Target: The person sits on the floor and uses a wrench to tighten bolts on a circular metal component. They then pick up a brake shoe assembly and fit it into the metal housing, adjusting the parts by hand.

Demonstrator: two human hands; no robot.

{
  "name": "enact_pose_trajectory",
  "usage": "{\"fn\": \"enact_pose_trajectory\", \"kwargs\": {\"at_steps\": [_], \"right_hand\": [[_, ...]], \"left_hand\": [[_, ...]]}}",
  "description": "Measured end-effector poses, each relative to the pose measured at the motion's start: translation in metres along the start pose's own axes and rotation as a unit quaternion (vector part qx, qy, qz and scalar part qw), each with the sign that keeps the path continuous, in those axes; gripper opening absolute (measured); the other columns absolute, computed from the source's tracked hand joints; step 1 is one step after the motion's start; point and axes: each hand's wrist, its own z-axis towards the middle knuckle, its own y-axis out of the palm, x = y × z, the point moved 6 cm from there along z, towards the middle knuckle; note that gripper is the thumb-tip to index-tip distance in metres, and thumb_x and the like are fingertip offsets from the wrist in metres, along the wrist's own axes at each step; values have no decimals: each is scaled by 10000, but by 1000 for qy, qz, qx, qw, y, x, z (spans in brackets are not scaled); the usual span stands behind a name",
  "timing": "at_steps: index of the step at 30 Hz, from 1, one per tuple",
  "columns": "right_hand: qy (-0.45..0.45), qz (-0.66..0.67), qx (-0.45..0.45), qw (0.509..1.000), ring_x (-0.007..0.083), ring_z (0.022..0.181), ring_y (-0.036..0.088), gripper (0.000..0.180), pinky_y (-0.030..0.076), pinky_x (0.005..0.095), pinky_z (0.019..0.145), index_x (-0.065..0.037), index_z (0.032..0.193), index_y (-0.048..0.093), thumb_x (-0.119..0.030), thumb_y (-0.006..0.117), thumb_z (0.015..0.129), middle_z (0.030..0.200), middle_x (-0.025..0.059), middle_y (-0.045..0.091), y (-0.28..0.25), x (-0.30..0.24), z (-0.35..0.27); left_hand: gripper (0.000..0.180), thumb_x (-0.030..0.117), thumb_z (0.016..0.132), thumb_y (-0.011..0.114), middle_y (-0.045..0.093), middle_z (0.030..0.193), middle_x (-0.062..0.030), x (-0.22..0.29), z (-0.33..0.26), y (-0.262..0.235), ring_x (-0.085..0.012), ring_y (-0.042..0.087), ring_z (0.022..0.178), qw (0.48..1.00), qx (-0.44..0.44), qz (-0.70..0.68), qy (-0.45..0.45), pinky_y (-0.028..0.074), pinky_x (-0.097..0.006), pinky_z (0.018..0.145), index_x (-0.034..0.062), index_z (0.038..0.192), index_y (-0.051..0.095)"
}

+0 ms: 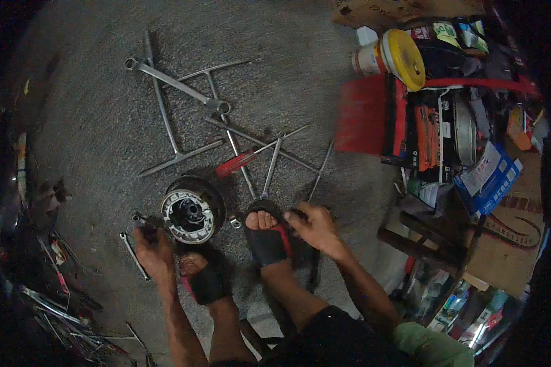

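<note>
On the ground before me a round wheel hub with brake shoes (191,219) lies with its open side up. My left hand (155,252) is just left of it, fingers curled round a small dark thing that I cannot make out. Beside that hand a slim wrench (133,255) lies on the ground. My right hand (315,227) is next to my right sandal (269,246), its fingers bent together. Something dark shows at its fingertips, too dim to name. Between the hub and that sandal rests a small metal ring or nut (235,223).
Beyond the hub lie a large ring wrench (177,84), several T-handle wrenches (163,113) and a red-handled screwdriver (234,164). At right stand a yellow-lidded bucket (404,60), a red bin (362,116) and a blue box (490,178). More tools (67,324) are piled at lower left.
</note>
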Motion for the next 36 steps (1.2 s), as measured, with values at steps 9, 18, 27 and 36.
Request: {"fn": "enact_pose_trajectory", "kwargs": {"at_steps": [9,18,27,36], "right_hand": [[151,413,58,896,168,491,614,398,446,288,393,-2,862,644,-397,691,857,688,120,667,45,-34,114],[87,403,119,903,156,640,610,285,462,302,558,3,874,661,-279,655,832,747,81,659,18,-43,92],[-118,81,78,987,239,734,641,339,504,353,682,-13,1113,636,-118,630,791,849,129,649,-24,-39,-24],[-181,34,34,982,224,646,649,393,517,327,583,-33,1112,672,-77,682,722,816,114,661,0,-31,-60]], "left_hand": [[801,284,747,811,501,1325,-238,69,-18,-3,-321,485,1227,994,-64,-63,68,379,-399,1020,-39,1367,421],[1296,256,451,924,244,1534,-223,106,-19,28,-408,250,1409,959,-174,143,175,255,-531,1121,34,1502,198],[1303,222,449,929,295,1515,-186,105,-3,35,-378,311,1376,943,-232,164,172,274,-493,1111,35,1507,191],[1291,186,387,937,388,1444,-194,112,1,33,-389,406,1305,940,-216,167,204,360,-462,1076,65,1484,267]]}}
